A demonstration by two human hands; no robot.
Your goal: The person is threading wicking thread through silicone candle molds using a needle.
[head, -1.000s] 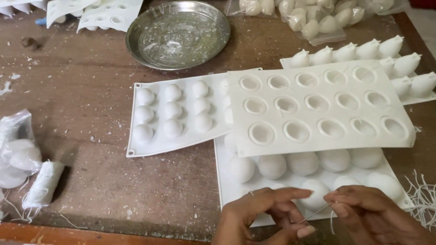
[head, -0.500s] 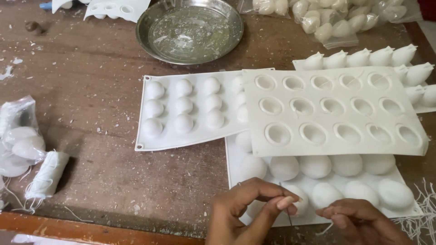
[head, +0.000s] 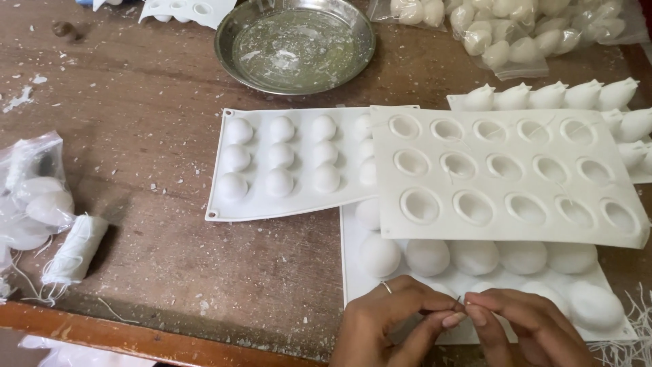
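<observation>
head view looks down on a worn brown wooden table [head: 136, 204] littered with pale crumbs. at the near edge the left hand [head: 390, 319] and the right hand [head: 519, 326] meet fingertip to fingertip, both pinched closed on a thin needle-like sliver [head: 461, 302] that pokes up between them (too fine to tell whether it is a needle or a stiff thread end). a ring sits on one finger of the left hand.

both hands hover over the near edge of a white silicone mould tray with egg-shaped domes [head: 360, 224], which lies at the near right of the table. resting on top of it, further away and slightly tilted, is a white silicone mould sheet with oval open cavities [head: 509, 136], its hollows empty. to the left of that, touching or tucked under its left edge, lies a white mould tray with round domes [head: 285, 163].

far centre stands a round shallow steel dish [head: 295, 44], its bottom speckled with white residue. far right is a clear plastic bag of white moulded pieces [head: 516, 27], and near it a white mould with pointed tips [head: 550, 95] peeks out behind the cavity sheet. at the near left a spool of white thread [head: 75, 248] lies on its side just beside a crumpled clear bag holding white pieces [head: 34, 197]. loose white threads [head: 628, 340] trail at the near right corner.
</observation>
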